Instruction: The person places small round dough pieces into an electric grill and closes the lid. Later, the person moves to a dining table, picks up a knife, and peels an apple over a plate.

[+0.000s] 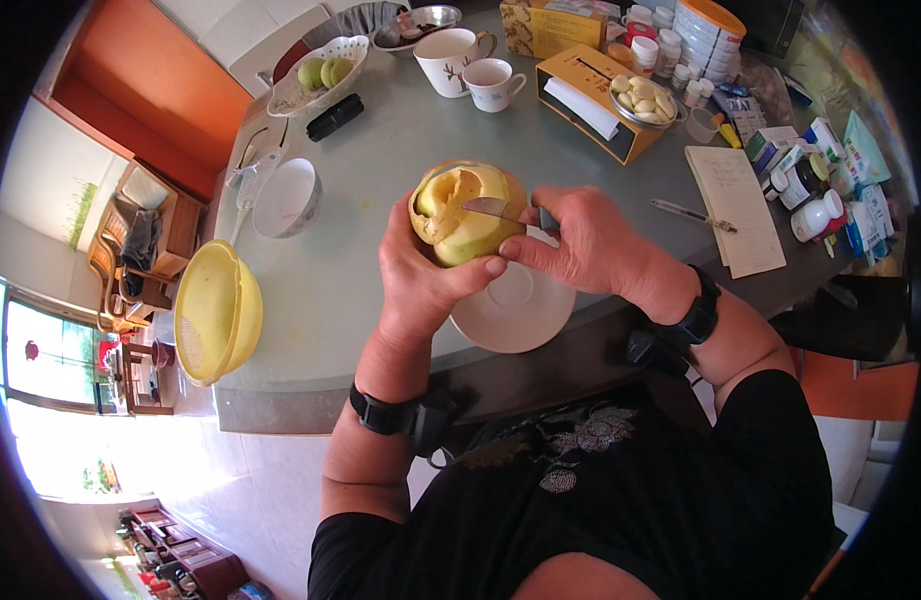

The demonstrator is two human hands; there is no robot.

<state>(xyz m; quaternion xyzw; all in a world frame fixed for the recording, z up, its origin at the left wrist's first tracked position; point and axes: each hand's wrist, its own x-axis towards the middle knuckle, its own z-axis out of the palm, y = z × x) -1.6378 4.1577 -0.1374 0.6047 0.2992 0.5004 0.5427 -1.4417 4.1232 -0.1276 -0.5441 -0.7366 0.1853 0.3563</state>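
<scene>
A round, pale yellow-green fruit [472,238], partly peeled, rests in my left hand [423,281], whose fingers and thumb grip it from the left and below. Loose curled peel [439,214] lies over its left side. My right hand [592,240] holds a small knife by its dark handle, with the thumb near the fruit's lower right. The knife blade [490,206] lies against the fruit's upper face. Beneath both hands a white saucer [509,319] sits close to the table's near edge, partly hidden by them.
On the left stand a yellow plastic colander [239,322] and a white bowl [286,199]. Farther back are a fruit basket [288,101], two cups [490,79] and a tissue box [573,101] bearing a dish of pale pieces. A notepad [749,244], pen [685,214] and several medicine bottles lie right.
</scene>
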